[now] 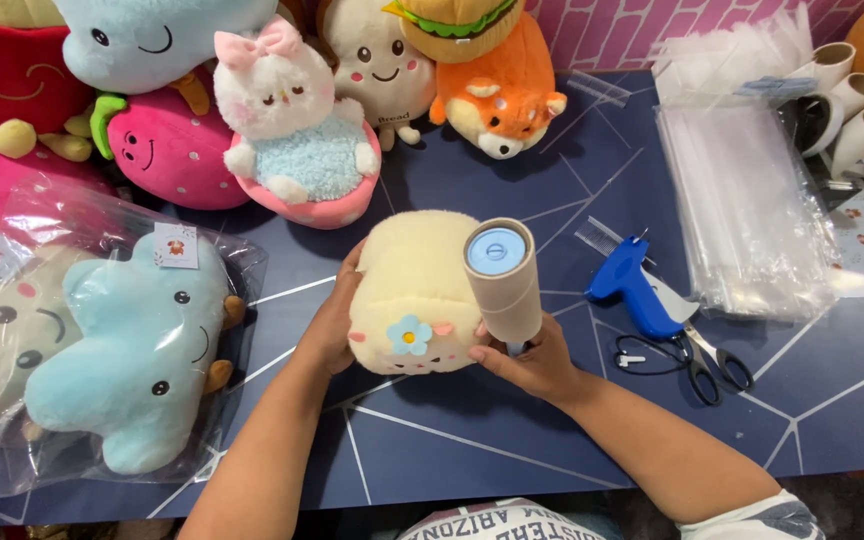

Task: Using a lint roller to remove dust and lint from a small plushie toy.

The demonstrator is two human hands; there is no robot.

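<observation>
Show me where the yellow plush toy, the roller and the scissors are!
yellow plush toy [407,285], head view, on its pale top side.
roller [504,275], head view, on its cardboard-coloured tube.
scissors [704,360], head view, where the blades meet the black handles.

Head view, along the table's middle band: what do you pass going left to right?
Bagged blue plush → left hand → cream plush → lint roller → tagging gun → scissors
</observation>
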